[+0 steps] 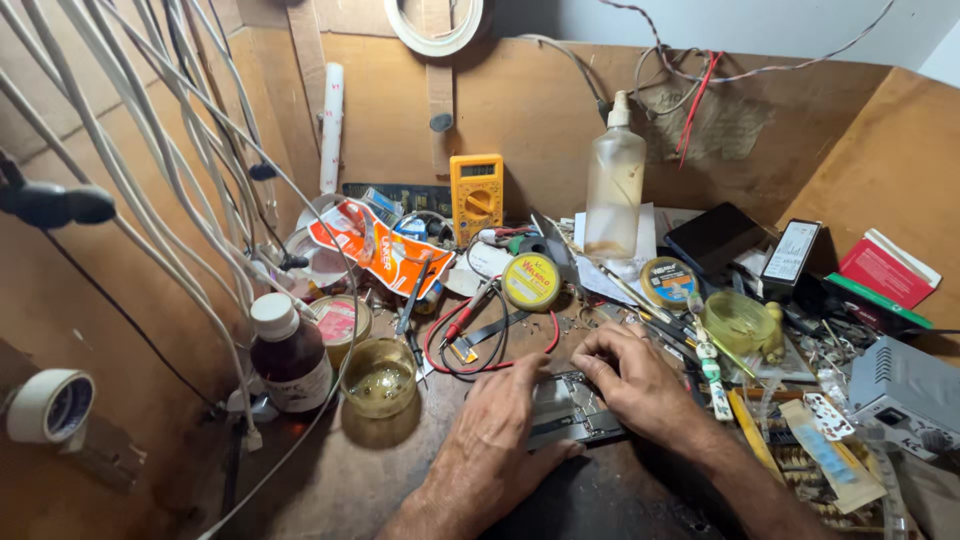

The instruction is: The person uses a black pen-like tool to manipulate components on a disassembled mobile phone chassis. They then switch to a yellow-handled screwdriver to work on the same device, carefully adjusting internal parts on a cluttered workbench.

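An opened phone or circuit board [568, 408] lies flat on the wooden bench near the front. My left hand [500, 425] rests on its left edge and holds it down, fingers curled over it. My right hand [635, 380] presses on its top right corner with bent fingertips. Whether a small tool sits under the right fingers is hidden.
A yellow multimeter [477, 193] leans on the back wall, its red and black leads [470, 335] looped beside the board. A clear spray bottle [614, 180], a brown bottle [290, 355], a small glass jar [379, 375], solder tins [530, 282] and tweezers crowd the bench. White cables [150, 190] hang at left.
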